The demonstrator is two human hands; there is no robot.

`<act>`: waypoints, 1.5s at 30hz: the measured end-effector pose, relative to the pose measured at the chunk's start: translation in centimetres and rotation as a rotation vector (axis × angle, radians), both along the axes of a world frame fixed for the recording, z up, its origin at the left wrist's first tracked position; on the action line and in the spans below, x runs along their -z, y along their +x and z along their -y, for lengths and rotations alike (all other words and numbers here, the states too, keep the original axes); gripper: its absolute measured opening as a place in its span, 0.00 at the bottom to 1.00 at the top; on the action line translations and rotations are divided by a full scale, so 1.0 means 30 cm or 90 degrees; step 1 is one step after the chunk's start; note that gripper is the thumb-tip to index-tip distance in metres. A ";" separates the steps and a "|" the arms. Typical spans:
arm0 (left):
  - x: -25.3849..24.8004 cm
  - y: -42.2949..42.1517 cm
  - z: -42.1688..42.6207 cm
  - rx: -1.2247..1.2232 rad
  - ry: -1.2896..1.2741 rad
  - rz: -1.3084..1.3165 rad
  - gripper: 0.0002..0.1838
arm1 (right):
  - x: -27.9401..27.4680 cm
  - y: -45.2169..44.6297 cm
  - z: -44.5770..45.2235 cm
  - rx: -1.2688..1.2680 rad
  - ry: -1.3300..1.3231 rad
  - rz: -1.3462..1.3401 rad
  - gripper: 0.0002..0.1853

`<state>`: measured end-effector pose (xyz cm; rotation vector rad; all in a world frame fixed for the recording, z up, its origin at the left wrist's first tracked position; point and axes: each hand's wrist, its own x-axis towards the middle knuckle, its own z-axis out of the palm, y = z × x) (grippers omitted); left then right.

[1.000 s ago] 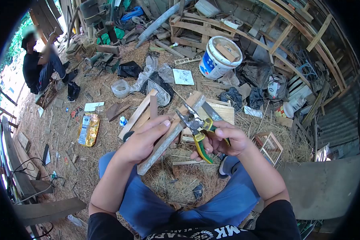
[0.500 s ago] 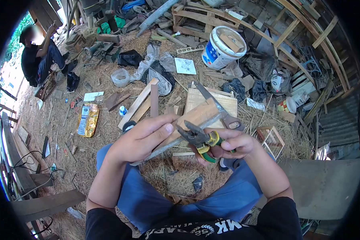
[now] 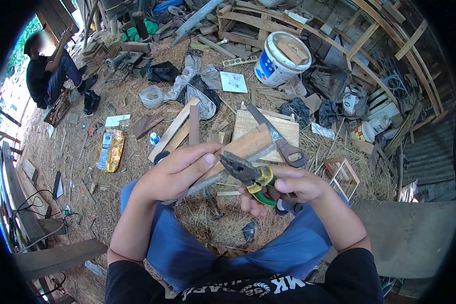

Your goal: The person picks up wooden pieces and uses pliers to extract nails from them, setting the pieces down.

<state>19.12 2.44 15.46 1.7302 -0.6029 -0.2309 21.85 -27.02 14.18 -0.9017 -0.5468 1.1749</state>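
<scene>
Head view, L hand (image 3: 180,173) gripping tan wood pc (image 3: 251,145), R hand (image 3: 303,186) clutching dark pliers (image 3: 244,173), grn/yel handles

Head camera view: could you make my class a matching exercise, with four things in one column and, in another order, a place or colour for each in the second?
Things
1. pliers
2. handsaw
3. bucket
4. shiny packet

Places and colours
A. gold, on the ground at the left
B. lying across a pale wooden panel
C. yellow and green handles, in the person's right hand
D. white and blue, with a wood block on top

Right pairs: 1-C, 2-B, 3-D, 4-A
</scene>
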 end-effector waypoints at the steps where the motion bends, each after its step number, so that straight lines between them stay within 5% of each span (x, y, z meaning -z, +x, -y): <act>1: 0.002 0.004 -0.003 0.027 0.013 -0.001 0.23 | 0.006 -0.001 0.001 -0.013 -0.002 -0.021 0.35; 5: 0.013 -0.005 0.014 0.093 0.031 0.013 0.23 | 0.048 -0.012 0.004 -0.093 -0.001 -0.053 0.31; 8: -0.007 -0.004 0.019 0.153 0.069 -0.025 0.21 | 0.035 -0.043 -0.003 -0.104 -0.056 0.157 0.25; 15: 0.018 0.012 0.016 0.184 0.052 -0.094 0.22 | 0.012 -0.064 -0.023 -0.091 -0.078 0.009 0.26; 20: 0.027 0.013 0.016 0.209 0.056 -0.185 0.29 | 0.073 -0.078 0.000 -0.084 -0.025 -0.052 0.12; 33: 0.039 0.011 0.003 0.168 0.160 -0.203 0.34 | 0.036 -0.076 -0.002 -0.087 -0.089 -0.046 0.20; 42: 0.058 0.007 0.007 0.129 0.157 -0.013 0.24 | 0.034 -0.098 -0.002 -0.042 -0.161 -0.067 0.16; 45: 0.019 -0.010 0.026 0.145 0.126 -0.206 0.21 | 0.019 -0.094 0.007 -0.051 -0.157 -0.076 0.15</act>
